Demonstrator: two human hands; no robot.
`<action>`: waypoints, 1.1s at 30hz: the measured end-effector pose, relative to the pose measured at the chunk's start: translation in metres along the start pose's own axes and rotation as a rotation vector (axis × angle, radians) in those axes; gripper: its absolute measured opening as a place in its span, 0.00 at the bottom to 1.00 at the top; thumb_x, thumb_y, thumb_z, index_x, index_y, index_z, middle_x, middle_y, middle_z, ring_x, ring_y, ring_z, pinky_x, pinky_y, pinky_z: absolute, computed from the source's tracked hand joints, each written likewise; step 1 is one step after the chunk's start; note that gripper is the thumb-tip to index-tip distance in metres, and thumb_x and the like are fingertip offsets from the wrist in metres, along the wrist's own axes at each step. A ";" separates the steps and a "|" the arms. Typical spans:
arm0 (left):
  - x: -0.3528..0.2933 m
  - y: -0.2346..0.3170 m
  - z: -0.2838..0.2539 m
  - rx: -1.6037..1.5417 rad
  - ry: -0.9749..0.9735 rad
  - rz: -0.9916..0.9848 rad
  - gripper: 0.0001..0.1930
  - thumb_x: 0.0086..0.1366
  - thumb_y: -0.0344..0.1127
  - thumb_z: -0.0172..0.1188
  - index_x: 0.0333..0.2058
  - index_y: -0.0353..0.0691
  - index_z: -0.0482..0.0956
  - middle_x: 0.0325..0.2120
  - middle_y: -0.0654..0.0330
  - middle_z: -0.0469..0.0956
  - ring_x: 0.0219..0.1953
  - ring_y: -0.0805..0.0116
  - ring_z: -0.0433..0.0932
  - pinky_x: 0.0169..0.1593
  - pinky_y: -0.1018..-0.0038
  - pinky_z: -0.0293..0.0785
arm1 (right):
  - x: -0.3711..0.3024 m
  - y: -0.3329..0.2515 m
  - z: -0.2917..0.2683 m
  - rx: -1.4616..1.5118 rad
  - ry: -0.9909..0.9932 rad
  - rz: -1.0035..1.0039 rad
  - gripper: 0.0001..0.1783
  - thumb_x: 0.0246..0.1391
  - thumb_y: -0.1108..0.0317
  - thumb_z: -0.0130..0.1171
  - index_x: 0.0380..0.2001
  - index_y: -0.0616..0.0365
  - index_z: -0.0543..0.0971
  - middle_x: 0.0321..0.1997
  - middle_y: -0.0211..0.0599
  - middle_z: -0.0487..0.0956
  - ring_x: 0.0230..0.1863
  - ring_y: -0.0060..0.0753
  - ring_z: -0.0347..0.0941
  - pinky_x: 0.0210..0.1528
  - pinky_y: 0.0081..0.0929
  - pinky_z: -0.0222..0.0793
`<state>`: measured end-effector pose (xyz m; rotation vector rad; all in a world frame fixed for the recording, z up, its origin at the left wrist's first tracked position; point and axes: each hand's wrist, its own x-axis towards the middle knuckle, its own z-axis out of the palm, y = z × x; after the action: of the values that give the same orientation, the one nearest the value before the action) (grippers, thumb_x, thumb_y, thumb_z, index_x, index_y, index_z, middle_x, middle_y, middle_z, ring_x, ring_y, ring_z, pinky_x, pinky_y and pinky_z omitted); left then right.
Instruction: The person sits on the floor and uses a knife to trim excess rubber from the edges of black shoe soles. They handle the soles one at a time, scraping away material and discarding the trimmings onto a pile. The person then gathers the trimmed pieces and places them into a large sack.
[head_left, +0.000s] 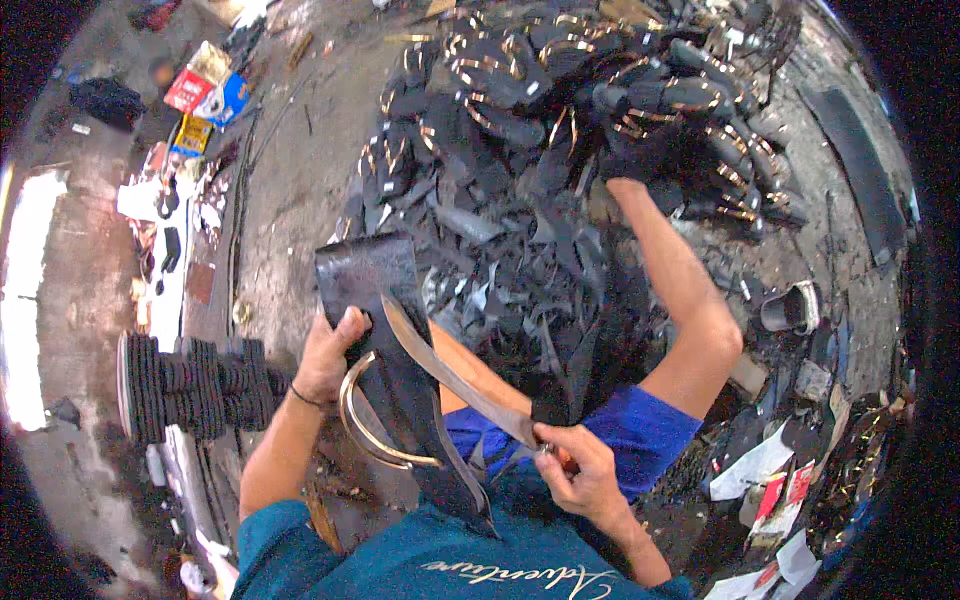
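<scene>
My left hand [325, 358] is closed around the edge of a dark, flat, flexible sheet [365, 275], its thumb on top. The sheet looks like rubber or leather and hangs down toward my lap. A curved gold-edged band [352, 405] lies against its lower part; how it is joined, I cannot tell. My right hand [582, 472] grips the handle of a knife [455, 378]. Its long curved blade slants up and left across the sheet, the tip resting on or just over it near its middle. Most of the handle is hidden by my fingers.
A large heap of black pieces with gold-coloured bands [490, 115] lies ahead on the floor. Dark offcuts [480, 290] are strewn between my legs. At the left stand stacks of black ridged pieces [190, 388]. A dark cup [790, 308] and papers [755, 465] lie at the right.
</scene>
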<state>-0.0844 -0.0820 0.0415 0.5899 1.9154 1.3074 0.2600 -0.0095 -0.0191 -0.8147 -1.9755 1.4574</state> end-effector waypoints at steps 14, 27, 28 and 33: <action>-0.043 -0.024 0.005 -0.272 -0.072 -0.195 0.22 0.64 0.35 0.64 0.55 0.40 0.69 0.47 0.60 0.78 0.47 0.66 0.78 0.52 0.65 0.76 | 0.015 -0.033 0.023 -0.063 -0.018 0.078 0.17 0.49 0.67 0.69 0.45 0.55 0.82 0.33 0.40 0.83 0.28 0.35 0.80 0.31 0.29 0.77; -0.031 0.002 0.030 -0.180 -0.239 0.036 0.39 0.52 0.49 0.73 0.57 0.36 0.67 0.46 0.58 0.76 0.47 0.66 0.77 0.52 0.66 0.75 | 0.156 -0.005 0.056 0.082 0.175 -0.051 0.18 0.63 0.57 0.55 0.45 0.60 0.80 0.25 0.39 0.81 0.22 0.22 0.74 0.25 0.26 0.71; -0.024 0.039 0.037 -0.051 -0.255 -0.028 0.44 0.45 0.54 0.75 0.56 0.35 0.68 0.45 0.58 0.76 0.47 0.66 0.76 0.52 0.67 0.74 | 0.163 -0.014 0.037 0.355 0.017 0.174 0.20 0.65 0.54 0.53 0.46 0.60 0.80 0.31 0.35 0.83 0.21 0.16 0.70 0.22 0.22 0.68; 0.040 0.158 0.088 0.266 -0.780 0.262 0.42 0.50 0.43 0.76 0.58 0.32 0.64 0.48 0.58 0.76 0.48 0.69 0.76 0.54 0.70 0.73 | 0.173 -0.080 -0.040 0.604 -0.010 0.157 0.18 0.56 0.55 0.67 0.38 0.58 0.80 0.21 0.22 0.75 0.18 0.12 0.66 0.19 0.16 0.62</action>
<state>-0.0461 0.0582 0.1561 1.3002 1.3783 0.7802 0.1624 0.1254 0.0816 -0.6903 -1.3657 2.0029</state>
